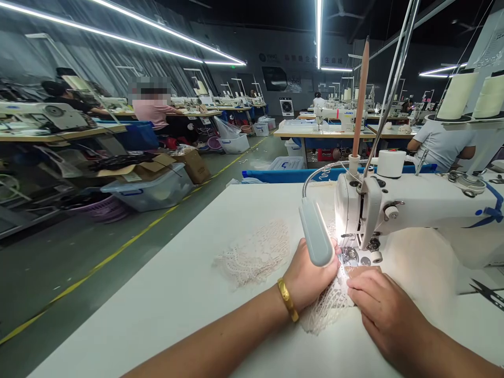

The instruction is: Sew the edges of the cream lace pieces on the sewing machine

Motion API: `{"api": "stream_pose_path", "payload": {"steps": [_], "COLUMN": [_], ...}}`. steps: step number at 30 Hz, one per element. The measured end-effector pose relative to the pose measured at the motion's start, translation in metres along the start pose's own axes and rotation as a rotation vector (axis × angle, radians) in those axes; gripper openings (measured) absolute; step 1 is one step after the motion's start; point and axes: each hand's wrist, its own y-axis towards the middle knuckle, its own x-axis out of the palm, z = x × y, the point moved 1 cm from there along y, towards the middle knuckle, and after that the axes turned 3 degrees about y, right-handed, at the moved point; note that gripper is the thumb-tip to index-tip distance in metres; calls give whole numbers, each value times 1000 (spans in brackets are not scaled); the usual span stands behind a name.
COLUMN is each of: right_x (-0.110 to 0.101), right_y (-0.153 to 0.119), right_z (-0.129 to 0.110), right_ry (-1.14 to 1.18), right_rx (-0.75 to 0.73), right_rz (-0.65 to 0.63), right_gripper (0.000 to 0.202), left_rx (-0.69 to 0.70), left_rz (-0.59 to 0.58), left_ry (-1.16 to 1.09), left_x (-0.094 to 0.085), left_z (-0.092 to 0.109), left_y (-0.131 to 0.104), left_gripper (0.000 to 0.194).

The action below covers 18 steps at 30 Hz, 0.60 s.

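Lace before the machine could pucker if tugged unevenly. Left hand and right hand touch it; whether gripping, I cannot tell.

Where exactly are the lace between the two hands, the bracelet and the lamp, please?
Lace (327,308): head view, on the near part of its open mesh.
Bracelet (287,300): head view, on the middle of its gold band.
Lamp (316,231): head view, on the middle of its grey-green head.

White ceiling tubes glare against darkness, the left side blurred
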Motion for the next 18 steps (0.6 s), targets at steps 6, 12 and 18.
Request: {"api": "stream_pose_path", "payload": {"steps": [6,12,18], "right_x": [0,1,0], "right_y": [-2,-2,-1], "right_z": [0,0,0], "right_ry": [-12,-16,-24], "right_rx": [-8,0,2], "right_rz": [-16,-27,-26], "right_gripper": [42,43,44], "left_rx": [-95,-91,20], "left_rz": [7,14,-7], "left_ry": [-63,-55,30], "left_x": [2,7,7], "left_z": [2,-1,-3], "left_y": [0,0,-3], "left_gripper": [10,15,14]}}
